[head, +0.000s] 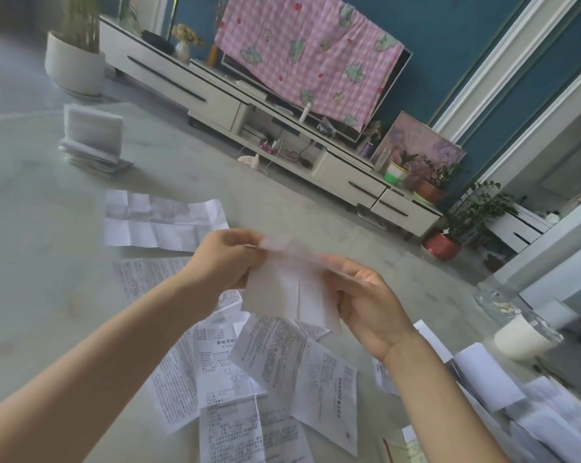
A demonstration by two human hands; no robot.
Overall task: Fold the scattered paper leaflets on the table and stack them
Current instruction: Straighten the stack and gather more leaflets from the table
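Note:
A creased white leaflet hangs in the air above the table, held between both hands. My left hand pinches its upper left edge. My right hand grips its right side with curled fingers. The leaflet's top edge is blurred. Below it, several unfolded printed leaflets lie scattered and overlapping on the table. One long unfolded leaflet lies flat further back. A stack of folded leaflets sits at the far left of the table.
More loose papers lie at the table's right edge, next to a white cup and a glass dish. Beyond the table stand a white TV cabinet, a covered TV and potted plants.

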